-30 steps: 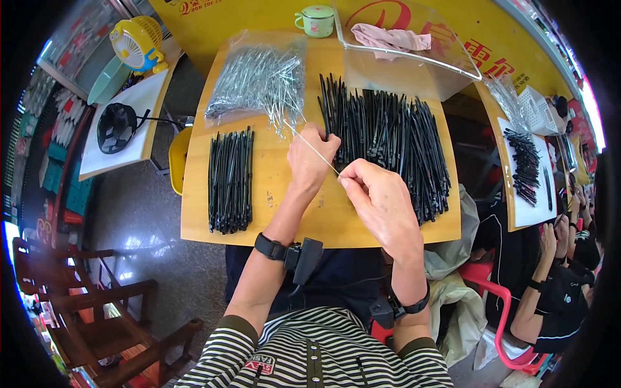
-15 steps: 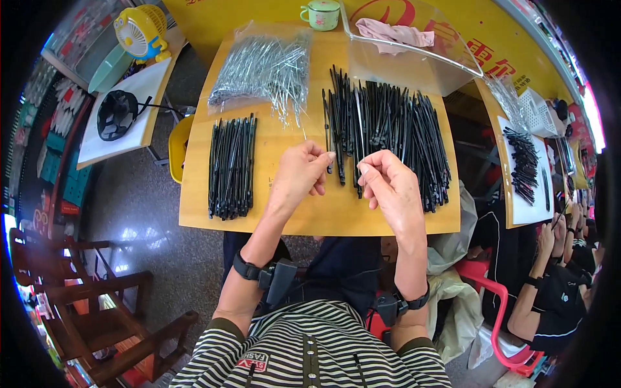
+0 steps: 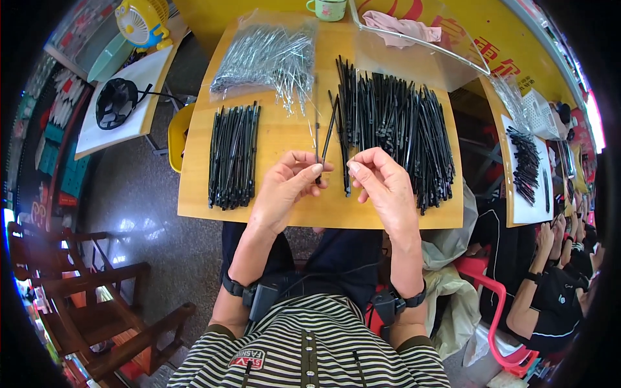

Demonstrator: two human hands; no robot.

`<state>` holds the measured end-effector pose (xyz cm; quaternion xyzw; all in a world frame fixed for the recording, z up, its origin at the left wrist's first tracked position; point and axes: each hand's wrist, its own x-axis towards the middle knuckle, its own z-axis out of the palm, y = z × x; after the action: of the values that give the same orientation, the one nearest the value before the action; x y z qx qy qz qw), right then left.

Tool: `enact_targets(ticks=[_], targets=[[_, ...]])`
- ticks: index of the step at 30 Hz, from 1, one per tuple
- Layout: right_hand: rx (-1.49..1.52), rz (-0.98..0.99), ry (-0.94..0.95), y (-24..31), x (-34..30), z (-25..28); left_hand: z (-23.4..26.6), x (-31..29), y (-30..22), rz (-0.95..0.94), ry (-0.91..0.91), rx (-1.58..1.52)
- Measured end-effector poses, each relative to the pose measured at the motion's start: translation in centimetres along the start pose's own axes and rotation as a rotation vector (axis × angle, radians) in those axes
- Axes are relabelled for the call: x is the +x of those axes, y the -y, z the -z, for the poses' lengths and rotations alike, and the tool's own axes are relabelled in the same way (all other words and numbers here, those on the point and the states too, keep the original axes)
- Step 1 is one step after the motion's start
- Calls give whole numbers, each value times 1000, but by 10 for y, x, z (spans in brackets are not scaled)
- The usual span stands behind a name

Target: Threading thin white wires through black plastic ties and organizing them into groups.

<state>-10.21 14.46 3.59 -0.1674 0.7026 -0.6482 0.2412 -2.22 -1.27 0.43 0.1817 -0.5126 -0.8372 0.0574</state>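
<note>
Near the front edge of a wooden tabletop, two bare hands work side by side, well apart from each other. Thumb and forefinger of the left hand are pinched on one slim upright piece, its other fingers loosely curled. One black strip slants down to those fingertips; whether they grip it too, I cannot tell. On the right hand, thumb and forefinger tips come together, the rest half bent; I cannot tell whether anything thin is between them.

Black strips lie in two groups: one narrow bundle left of the left hand, and one broader pile beyond and to the right of the right hand. Both overlap too much for counting. One clear plastic bag of silvery wires lies beyond the bundle, several wire ends spilling from its near right corner. At the far side are one pale green mug and one pink cloth. Two black wristbands are worn, one per arm.
</note>
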Motion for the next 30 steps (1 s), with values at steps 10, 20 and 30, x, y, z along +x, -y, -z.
enact_targets(ticks=[10,20,30], targets=[[-11,-79,-3,-24,9,-14,-2,-3,8,69,63,-314],[274,47,-82,-9,7,-17,-4,-21,4,-24,118,-264],[481,-31,87,17,-5,-8,-17,-39,-14,-48,126,-215]])
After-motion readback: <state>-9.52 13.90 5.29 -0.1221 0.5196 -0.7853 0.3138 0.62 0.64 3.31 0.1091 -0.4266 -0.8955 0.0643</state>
